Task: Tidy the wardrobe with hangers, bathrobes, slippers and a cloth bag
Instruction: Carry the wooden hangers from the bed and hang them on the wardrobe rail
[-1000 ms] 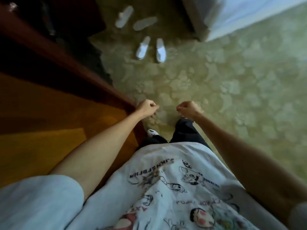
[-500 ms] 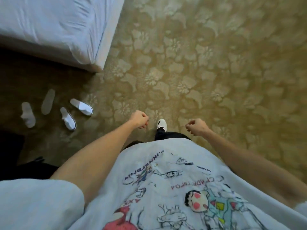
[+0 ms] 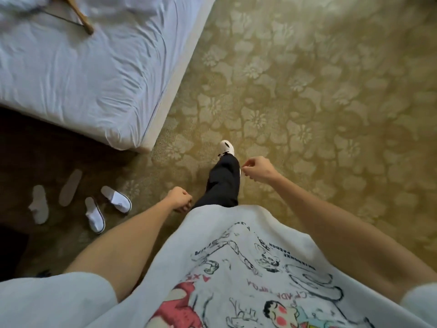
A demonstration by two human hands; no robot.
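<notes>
Several white slippers lie on the carpet at the left. One pair sits upright, one slipper (image 3: 95,215) beside the other slipper (image 3: 117,201). Two more lie sole-up, a flipped slipper (image 3: 39,207) and a second flipped slipper (image 3: 70,187). The end of a wooden hanger (image 3: 82,18) rests on the bed's white sheet at the top left. My left hand (image 3: 179,201) hangs loosely curled in front of my shirt and holds nothing. My right hand (image 3: 256,170) is loosely curled beside my forward leg, also empty. No bathrobe or cloth bag is in view.
The bed (image 3: 89,86) fills the upper left, its corner close to the slippers. Patterned green-gold carpet (image 3: 307,91) spreads to the right and ahead. A dark area (image 3: 11,252) lies at the lower left edge. My foot (image 3: 227,147) steps forward.
The view has swung away from the wooden wardrobe towards the bed and open carpet. The slippers have shifted to the left of the view, and the hanger on the bed has come into sight.
</notes>
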